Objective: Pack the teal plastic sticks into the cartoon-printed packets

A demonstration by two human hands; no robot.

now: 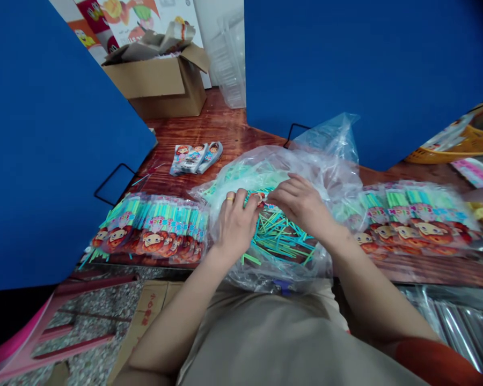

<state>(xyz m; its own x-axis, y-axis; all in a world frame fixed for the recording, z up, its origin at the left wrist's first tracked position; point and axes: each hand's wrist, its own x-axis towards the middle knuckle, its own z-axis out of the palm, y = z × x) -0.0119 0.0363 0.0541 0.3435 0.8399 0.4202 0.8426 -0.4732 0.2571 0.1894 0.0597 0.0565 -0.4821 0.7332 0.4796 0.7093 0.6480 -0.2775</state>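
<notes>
Toward the counter's left end, along its near edge, lies a fanned row of filled cartoon-printed packets, their green stick ends pointing to the far side. Behind them, toward the far edge, sits a small stack of empty printed sleeves, with a cardboard box at the far left corner.

At the middle of the near edge a big clear plastic bag holds loose green and teal sticks. The left hand lies curled on the heap, a ring on one finger, its fingertips pinching a small printed packet. The right hand meets it, fingers bent together at the same packet.

To do this well, I judge the sticks should be squared into an even bundle while the packet mouth stays open.

Right of the bag, another row of filled packets lies by the near edge.
</notes>
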